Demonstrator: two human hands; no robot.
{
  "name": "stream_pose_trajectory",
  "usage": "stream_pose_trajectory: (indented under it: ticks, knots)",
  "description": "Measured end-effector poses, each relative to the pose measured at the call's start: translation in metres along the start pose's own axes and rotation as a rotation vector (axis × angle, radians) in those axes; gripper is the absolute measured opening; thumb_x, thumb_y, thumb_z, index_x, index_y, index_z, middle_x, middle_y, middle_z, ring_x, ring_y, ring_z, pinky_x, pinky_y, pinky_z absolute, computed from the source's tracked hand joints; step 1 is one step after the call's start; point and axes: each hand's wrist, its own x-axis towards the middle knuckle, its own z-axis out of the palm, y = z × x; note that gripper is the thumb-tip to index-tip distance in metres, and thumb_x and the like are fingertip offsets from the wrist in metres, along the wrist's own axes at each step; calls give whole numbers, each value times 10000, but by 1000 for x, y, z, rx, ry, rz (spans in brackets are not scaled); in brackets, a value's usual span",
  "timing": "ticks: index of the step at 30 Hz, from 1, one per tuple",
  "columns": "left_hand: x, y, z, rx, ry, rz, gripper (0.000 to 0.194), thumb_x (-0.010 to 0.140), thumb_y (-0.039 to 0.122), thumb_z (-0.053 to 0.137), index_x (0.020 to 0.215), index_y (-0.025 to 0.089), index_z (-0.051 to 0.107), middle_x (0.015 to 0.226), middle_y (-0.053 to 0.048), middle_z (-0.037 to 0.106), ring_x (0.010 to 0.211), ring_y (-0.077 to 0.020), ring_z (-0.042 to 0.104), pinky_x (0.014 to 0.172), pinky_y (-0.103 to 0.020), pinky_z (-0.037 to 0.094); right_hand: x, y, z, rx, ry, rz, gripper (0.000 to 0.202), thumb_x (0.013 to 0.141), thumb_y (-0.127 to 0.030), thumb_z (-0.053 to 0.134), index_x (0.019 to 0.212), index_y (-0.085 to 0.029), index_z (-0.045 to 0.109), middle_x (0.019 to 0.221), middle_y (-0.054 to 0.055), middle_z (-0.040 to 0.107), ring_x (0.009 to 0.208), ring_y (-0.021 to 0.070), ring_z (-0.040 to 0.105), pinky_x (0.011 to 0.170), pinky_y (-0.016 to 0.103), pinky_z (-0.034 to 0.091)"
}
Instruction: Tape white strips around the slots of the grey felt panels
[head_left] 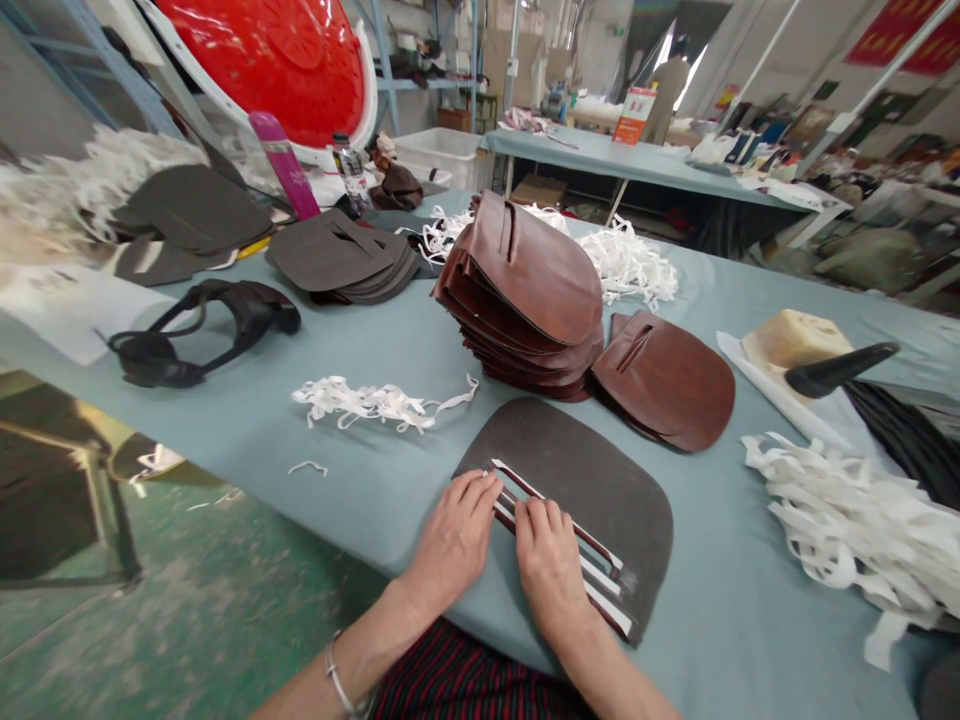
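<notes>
In front of me lies a dark grey leather panel point(577, 465) with rounded corners. Along its near part run white tape strips point(600, 576) and narrow reddish-brown leather edges beside a slot. My left hand point(459, 528) has its fingers together, fingertips pressed on the left end of the strips. Close to its right, my right hand point(551, 560) bends its fingers down onto the middle of the strips. Both hands are closed at the panel; the spot under the fingertips is hidden.
Behind the panel stands a tall stack of brown leather panels point(536, 275), beside a smaller brown stack point(667, 380). Grey panels point(341, 255) lie farther left, near a black headset strap point(217, 330). White tape scraps point(367, 402) and a yellowish block point(795, 340) with a black-handled tool point(840, 370) are also on the table.
</notes>
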Motion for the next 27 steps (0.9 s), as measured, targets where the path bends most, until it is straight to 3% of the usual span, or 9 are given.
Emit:
stream_pose_trajectory:
  ticks: [5,9,12,15,19,27]
  knots:
    - [1,2,-1,27,-7,16,444,872,96,413,1313,136,451,1298,-107,524,1232,-256,418,1055,-449,392,-71,40,-18,7,37,-56,339,887,-59,336,1138,-52,565,1018,177,554,942,291,481,766,445,459]
    - [0,1,0,30,-14,26,447,869,85,414,1312,132,450,1302,-111,518,1235,-259,415,1062,-454,387,-112,61,-36,82,-25,-52,369,902,-74,322,1217,-61,515,1077,192,547,995,292,473,795,468,456]
    - [0,1,-1,13,-7,40,423,887,101,407,1306,141,452,1288,-106,525,1234,-247,420,1064,-451,387,-115,66,-43,173,-85,36,311,914,-89,351,1150,-111,552,1065,155,561,969,262,478,797,452,456]
    - [2,0,-3,6,-3,51,391,899,129,418,1286,143,464,1278,-105,531,1232,-238,425,1068,-451,385,-110,66,-41,259,-48,126,256,917,-93,383,1095,-127,564,1050,131,564,971,238,483,813,423,462]
    - [2,-2,-1,50,-35,65,400,899,130,407,1296,142,456,1319,-106,510,1241,-251,414,1059,-463,386,-112,64,-31,301,18,92,334,910,-68,387,1217,-130,505,1090,129,565,1019,232,489,841,414,461]
    - [3,-1,-2,126,-85,61,430,849,88,410,1270,146,480,1448,-90,404,1229,-283,409,1008,-477,408,-117,64,-23,283,111,89,321,895,-72,404,1173,-155,542,1006,116,595,962,235,534,796,415,475]
